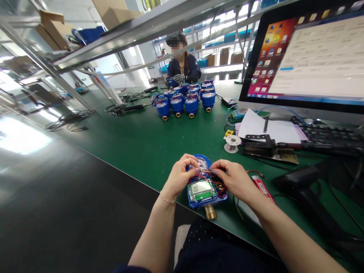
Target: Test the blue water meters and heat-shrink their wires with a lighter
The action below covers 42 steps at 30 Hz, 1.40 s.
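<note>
A blue water meter (191,198) with its housing uncovered lies at the near edge of the green bench. Its green circuit board carries a lit display (201,187) that reads digits ending in "00", and a brass fitting (211,212) sticks out toward me. Thin coloured wires (204,174) cross the meter between the board and the round dial. My left hand (182,172) pinches at these wires from the left. From the right, my right hand (231,176) has thumb and forefinger closed on the wires too. The exact strands in each pinch are too small to make out.
Several blue water meters (191,103) stand farther back, before a co-worker (184,68). On the right are a solder spool (232,144), a soldering iron stand (261,146), a barcode scanner (307,197), a red battery pack (261,186), and a monitor (307,57). Cables (125,106) lie on the left.
</note>
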Each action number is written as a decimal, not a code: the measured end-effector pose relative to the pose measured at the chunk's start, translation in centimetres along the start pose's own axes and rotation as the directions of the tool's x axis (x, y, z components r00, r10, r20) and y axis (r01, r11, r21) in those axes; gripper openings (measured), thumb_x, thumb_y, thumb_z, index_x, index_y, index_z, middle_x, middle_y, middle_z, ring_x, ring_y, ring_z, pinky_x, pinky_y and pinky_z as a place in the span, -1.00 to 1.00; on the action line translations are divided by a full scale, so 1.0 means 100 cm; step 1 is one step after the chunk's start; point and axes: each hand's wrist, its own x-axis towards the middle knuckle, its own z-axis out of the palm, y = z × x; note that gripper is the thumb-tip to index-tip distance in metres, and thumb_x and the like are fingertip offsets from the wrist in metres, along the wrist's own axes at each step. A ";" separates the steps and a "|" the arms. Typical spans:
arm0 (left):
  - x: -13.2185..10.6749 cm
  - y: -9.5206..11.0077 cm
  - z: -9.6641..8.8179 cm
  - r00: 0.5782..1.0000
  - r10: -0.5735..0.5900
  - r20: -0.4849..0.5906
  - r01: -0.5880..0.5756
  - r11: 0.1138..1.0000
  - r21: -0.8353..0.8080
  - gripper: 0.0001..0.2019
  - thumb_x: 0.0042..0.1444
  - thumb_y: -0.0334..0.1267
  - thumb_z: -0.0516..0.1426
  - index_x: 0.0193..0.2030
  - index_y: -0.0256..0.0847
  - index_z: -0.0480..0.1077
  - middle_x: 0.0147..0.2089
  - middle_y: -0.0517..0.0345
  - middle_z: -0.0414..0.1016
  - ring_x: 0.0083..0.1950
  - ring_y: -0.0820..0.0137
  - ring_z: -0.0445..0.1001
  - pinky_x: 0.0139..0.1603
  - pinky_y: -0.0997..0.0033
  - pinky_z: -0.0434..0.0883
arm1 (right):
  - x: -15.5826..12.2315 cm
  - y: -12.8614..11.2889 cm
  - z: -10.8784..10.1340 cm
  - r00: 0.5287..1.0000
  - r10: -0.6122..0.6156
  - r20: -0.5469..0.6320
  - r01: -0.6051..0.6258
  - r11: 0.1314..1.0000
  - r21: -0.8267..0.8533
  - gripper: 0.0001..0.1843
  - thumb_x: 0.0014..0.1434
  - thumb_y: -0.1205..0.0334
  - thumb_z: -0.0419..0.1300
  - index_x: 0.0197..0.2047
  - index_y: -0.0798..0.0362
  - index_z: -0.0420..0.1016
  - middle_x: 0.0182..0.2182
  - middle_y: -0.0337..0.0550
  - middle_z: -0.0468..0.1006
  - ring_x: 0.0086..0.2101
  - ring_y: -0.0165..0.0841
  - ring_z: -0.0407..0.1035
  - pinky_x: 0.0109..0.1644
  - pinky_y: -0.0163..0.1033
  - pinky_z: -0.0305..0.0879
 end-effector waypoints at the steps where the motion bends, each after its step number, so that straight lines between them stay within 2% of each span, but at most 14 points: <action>1: -0.001 -0.001 0.001 1.000 0.000 -0.009 0.000 1.000 -0.018 -0.94 -0.05 -0.40 0.13 -0.50 -0.23 0.37 -0.21 0.15 0.33 -0.10 0.35 0.35 0.02 0.29 0.26 | -0.001 -0.001 0.000 1.000 -0.003 -0.004 0.003 1.000 0.005 -0.85 0.10 0.29 0.05 -0.40 0.05 0.44 -0.42 -0.23 0.47 -0.38 -0.31 0.34 -0.30 -0.26 0.19; 10: -0.004 -0.003 0.001 1.000 -0.019 -0.013 0.017 0.991 -0.130 -0.96 -0.06 -0.39 0.16 -0.48 -0.24 0.38 -0.22 0.16 0.32 -0.11 0.37 0.32 0.00 0.36 0.23 | 0.004 -0.004 0.001 0.997 -0.002 0.071 -0.012 0.979 0.202 -0.77 0.10 0.12 0.07 -0.36 0.10 0.44 -0.42 -0.20 0.46 -0.38 -0.32 0.31 -0.31 -0.27 0.19; 15: -0.004 -0.003 -0.001 1.000 -0.008 -0.002 0.008 0.993 -0.121 -0.97 -0.08 -0.37 0.20 -0.48 -0.24 0.41 -0.23 0.16 0.33 -0.11 0.37 0.32 -0.01 0.38 0.22 | 0.007 -0.006 0.001 0.993 -0.024 0.112 -0.010 0.957 0.291 -0.73 0.09 0.07 0.11 -0.33 0.13 0.45 -0.39 -0.17 0.47 -0.36 -0.31 0.32 -0.27 -0.27 0.22; 22: -0.002 -0.007 0.001 1.000 -0.004 -0.007 0.003 0.996 -0.094 -0.96 -0.09 -0.32 0.22 -0.48 -0.22 0.44 -0.25 0.16 0.34 -0.12 0.36 0.33 -0.05 0.38 0.23 | 0.010 -0.007 -0.002 0.993 -0.034 0.115 0.003 0.966 0.260 -0.73 0.12 0.10 0.12 -0.29 0.14 0.47 -0.38 -0.16 0.48 -0.36 -0.31 0.34 -0.29 -0.27 0.27; 24: -0.002 -0.008 0.002 1.000 -0.013 -0.014 0.011 0.996 -0.090 -0.96 -0.09 -0.32 0.22 -0.48 -0.22 0.44 -0.24 0.17 0.34 -0.12 0.37 0.33 -0.05 0.39 0.23 | 0.008 -0.004 -0.013 0.998 -0.028 0.048 0.022 0.992 0.121 -0.78 0.16 0.19 0.11 -0.20 0.13 0.47 -0.31 -0.17 0.48 -0.29 -0.32 0.35 -0.22 -0.28 0.28; 25: -0.002 -0.009 0.002 1.000 -0.018 -0.020 0.016 0.996 -0.088 -0.96 -0.09 -0.32 0.22 -0.48 -0.22 0.44 -0.24 0.17 0.33 -0.12 0.37 0.33 -0.05 0.39 0.23 | 0.006 0.000 -0.020 1.000 -0.002 0.002 0.002 0.999 -0.052 -0.80 0.20 0.23 0.10 -0.14 0.11 0.46 -0.26 -0.17 0.48 -0.25 -0.33 0.35 -0.16 -0.29 0.27; 26: -0.002 -0.009 0.003 0.999 -0.022 -0.029 0.020 0.996 -0.084 -0.96 -0.09 -0.32 0.22 -0.47 -0.22 0.44 -0.24 0.17 0.33 -0.12 0.38 0.33 -0.05 0.39 0.23 | 0.002 0.005 -0.028 0.998 0.042 -0.049 -0.054 0.960 -0.274 -0.81 0.23 0.27 0.10 -0.10 0.10 0.44 -0.22 -0.17 0.46 -0.20 -0.33 0.34 -0.10 -0.29 0.26; 28: -0.003 -0.010 0.004 0.998 -0.024 -0.050 0.021 0.997 -0.070 -0.96 -0.09 -0.32 0.22 -0.47 -0.22 0.43 -0.23 0.17 0.33 -0.11 0.37 0.33 -0.05 0.39 0.22 | -0.011 0.018 -0.043 0.976 0.155 -0.151 -0.216 0.725 -0.654 -0.83 0.26 0.32 0.10 -0.11 0.11 0.46 -0.21 -0.10 0.44 -0.15 -0.25 0.32 -0.05 -0.22 0.24; 30: -0.003 -0.011 0.006 0.997 -0.017 -0.071 0.013 0.999 -0.048 -0.96 -0.08 -0.33 0.21 -0.47 -0.22 0.43 -0.23 0.17 0.33 -0.11 0.38 0.33 -0.04 0.39 0.22 | -0.027 0.033 -0.052 0.936 0.277 -0.216 -0.333 0.502 -0.798 -0.87 0.23 0.34 0.14 -0.23 0.20 0.49 -0.30 0.02 0.42 -0.21 -0.10 0.34 -0.17 -0.11 0.29; 31: -0.004 -0.011 0.007 0.997 -0.010 -0.082 0.007 0.999 -0.037 -0.97 -0.07 -0.33 0.20 -0.46 -0.22 0.42 -0.23 0.17 0.33 -0.11 0.38 0.33 -0.04 0.38 0.22 | -0.035 0.040 -0.054 0.917 0.326 -0.231 -0.367 0.457 -0.811 -0.88 0.20 0.35 0.16 -0.31 0.23 0.49 -0.35 0.06 0.41 -0.27 -0.05 0.36 -0.27 -0.09 0.30; 33: -0.005 -0.012 0.008 0.995 0.002 -0.095 -0.004 1.000 -0.017 -0.98 -0.07 -0.35 0.19 -0.46 -0.22 0.42 -0.24 0.17 0.33 -0.12 0.39 0.33 -0.04 0.38 0.22 | -0.050 0.051 -0.050 0.892 0.385 -0.239 -0.399 0.421 -0.814 -0.90 0.15 0.41 0.17 -0.37 0.28 0.47 -0.41 0.08 0.39 -0.36 -0.04 0.37 -0.41 -0.13 0.28; 37: -0.005 -0.014 0.009 0.994 0.012 -0.109 -0.011 1.000 0.004 -0.98 -0.07 -0.34 0.19 -0.46 -0.22 0.42 -0.24 0.16 0.34 -0.12 0.39 0.33 -0.03 0.38 0.22 | -0.061 0.061 -0.042 0.881 0.410 -0.237 -0.409 0.405 -0.818 -0.90 0.09 0.51 0.12 -0.27 0.33 0.40 -0.35 0.14 0.38 -0.31 -0.05 0.36 -0.40 -0.21 0.24; 39: -0.005 -0.014 0.010 0.994 0.006 -0.111 -0.006 1.000 0.002 -0.98 -0.07 -0.33 0.19 -0.46 -0.22 0.43 -0.24 0.16 0.34 -0.12 0.38 0.33 -0.03 0.38 0.22 | -0.059 0.060 -0.045 0.889 0.408 -0.209 -0.396 0.451 -0.800 -0.88 0.10 0.52 0.09 -0.23 0.30 0.36 -0.34 0.12 0.39 -0.32 -0.10 0.37 -0.38 -0.23 0.22; 42: -0.005 -0.013 0.011 0.993 -0.002 -0.114 0.002 1.000 0.000 -0.97 -0.06 -0.32 0.19 -0.45 -0.21 0.45 -0.23 0.15 0.35 -0.12 0.38 0.34 -0.04 0.38 0.23 | -0.049 0.053 -0.058 0.931 0.355 -0.085 -0.297 0.601 -0.742 -0.88 0.23 0.43 0.00 -0.17 0.18 0.30 -0.34 -0.06 0.41 -0.35 -0.28 0.36 -0.31 -0.30 0.22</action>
